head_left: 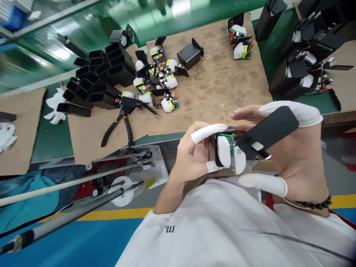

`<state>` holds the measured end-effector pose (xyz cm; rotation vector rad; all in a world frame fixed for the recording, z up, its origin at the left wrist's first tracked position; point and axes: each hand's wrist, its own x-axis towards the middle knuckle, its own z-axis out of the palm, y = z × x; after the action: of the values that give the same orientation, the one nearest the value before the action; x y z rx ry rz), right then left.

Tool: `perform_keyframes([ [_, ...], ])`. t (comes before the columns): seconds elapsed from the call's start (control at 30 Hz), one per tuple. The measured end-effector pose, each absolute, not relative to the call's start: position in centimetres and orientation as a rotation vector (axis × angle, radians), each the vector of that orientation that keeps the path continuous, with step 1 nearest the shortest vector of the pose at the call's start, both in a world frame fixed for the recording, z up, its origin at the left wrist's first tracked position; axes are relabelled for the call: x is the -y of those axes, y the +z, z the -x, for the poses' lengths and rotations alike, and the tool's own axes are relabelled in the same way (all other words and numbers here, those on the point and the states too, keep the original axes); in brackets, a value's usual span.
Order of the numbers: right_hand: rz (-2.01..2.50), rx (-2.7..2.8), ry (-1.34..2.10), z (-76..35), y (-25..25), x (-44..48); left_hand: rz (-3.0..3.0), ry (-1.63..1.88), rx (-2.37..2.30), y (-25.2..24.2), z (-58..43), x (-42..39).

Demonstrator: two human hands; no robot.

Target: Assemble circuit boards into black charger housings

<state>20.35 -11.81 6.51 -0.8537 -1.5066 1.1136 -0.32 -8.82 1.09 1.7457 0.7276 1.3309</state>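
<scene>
My left hand (191, 150), with white finger cots on it, is closed around a small black plastic housing (213, 148). A green circuit board (233, 155) with white padded lumps sticks partly out of the housing's right end. A flat black end cover (269, 129) extends up and right from the board, with a pale metal contact near its lower end. My right hand (300, 155) is spread around that cover, thumb and fingers well apart. Its thumb lies just below the padded board; whether it touches is unclear. The housing's inside is mostly hidden.
Cardboard (205, 92) covers the green bench. Several empty black housings (105, 74) stand at the left, beside a group of circuit boards (158, 76). Pliers (122, 122) lie near the front edge. More housings (294, 70) with boards stand at the right.
</scene>
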Motion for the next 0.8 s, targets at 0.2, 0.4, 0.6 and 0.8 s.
perform_keyframes([
  [0.2,0.867,1.431,1.033,-19.0,6.2,13.0,-1.734,1.366,-0.713,0.8,0.3,8.8],
  [0.4,0.927,1.619,0.932,-19.1,6.6,12.9,-1.702,1.362,-0.717,0.6,0.3,9.0],
  [0.6,0.992,1.787,0.807,-19.2,6.1,12.1,-1.629,1.319,-0.791,0.2,0.1,9.0],
  [0.8,0.933,1.672,0.819,-22.3,6.4,9.8,-1.464,1.19,-0.734,0.1,0.4,8.1],
])
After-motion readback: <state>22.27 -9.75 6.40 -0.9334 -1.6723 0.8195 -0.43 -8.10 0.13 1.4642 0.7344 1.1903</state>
